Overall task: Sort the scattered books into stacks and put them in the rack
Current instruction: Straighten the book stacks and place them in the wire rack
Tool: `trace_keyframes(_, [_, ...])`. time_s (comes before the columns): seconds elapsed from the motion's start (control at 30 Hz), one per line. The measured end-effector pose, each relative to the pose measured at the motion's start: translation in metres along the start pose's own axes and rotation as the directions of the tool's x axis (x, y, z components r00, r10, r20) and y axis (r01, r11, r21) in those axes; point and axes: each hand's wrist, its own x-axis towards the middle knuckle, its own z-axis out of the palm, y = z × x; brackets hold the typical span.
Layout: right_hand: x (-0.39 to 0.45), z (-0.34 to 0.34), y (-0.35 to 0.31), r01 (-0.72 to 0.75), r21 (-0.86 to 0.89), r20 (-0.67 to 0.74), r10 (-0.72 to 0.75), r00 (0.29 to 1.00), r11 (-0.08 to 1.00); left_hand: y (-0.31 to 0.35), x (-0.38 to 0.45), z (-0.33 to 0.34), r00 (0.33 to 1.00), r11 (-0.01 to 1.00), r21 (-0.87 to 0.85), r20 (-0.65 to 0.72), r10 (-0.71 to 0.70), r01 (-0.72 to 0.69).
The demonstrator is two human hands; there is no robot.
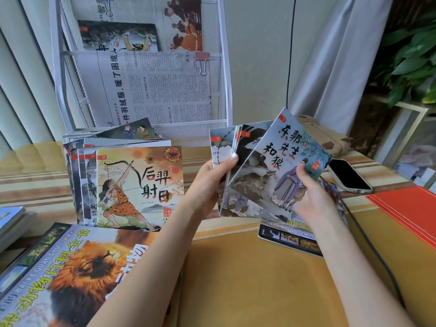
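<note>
My left hand grips a fanned bunch of thin picture books by their left edge, above the table. My right hand pinches the top book, a grey-blue one with a robed figure, tilted to the right. A slanted stack of the same thin books, topped by an archer cover, lies on the table to the left. The white mesh rack stands behind, holding newspapers and one dark picture book.
A large lion-cover encyclopedia lies front left and another large book lies under my right hand. A phone and red folder are at right, with a black cable running across. A plant stands far right.
</note>
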Motion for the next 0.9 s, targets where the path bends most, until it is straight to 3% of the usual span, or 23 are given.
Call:
trace_keyframes(0.13, [-0.001, 0.005, 0.001, -0.007, -0.02, 0.018, 0.007, 1.0, 1.0, 0.0, 0.002, -0.009, 0.994, 0.999, -0.048, -0.108, 0.013, -0.018])
trace_keyframes(0.27, [-0.003, 0.011, 0.007, 0.059, -0.102, 0.072, -0.052, 0.996, 0.993, 0.002, 0.0, -0.007, 0.995, 0.999, -0.042, -0.1, 0.004, -0.009])
trace_keyframes(0.57, [-0.001, 0.011, 0.008, 0.024, -0.055, 0.118, -0.018, 0.993, 0.998, 0.009, -0.003, -0.002, 0.996, 0.983, -0.165, 0.04, -0.076, 0.081])
trace_keyframes(0.9, [-0.001, 0.006, 0.007, -0.003, -0.007, 0.209, 0.004, 0.978, 1.0, 0.008, -0.004, -0.002, 0.976, 0.974, -0.203, 0.21, -0.055, 0.098])
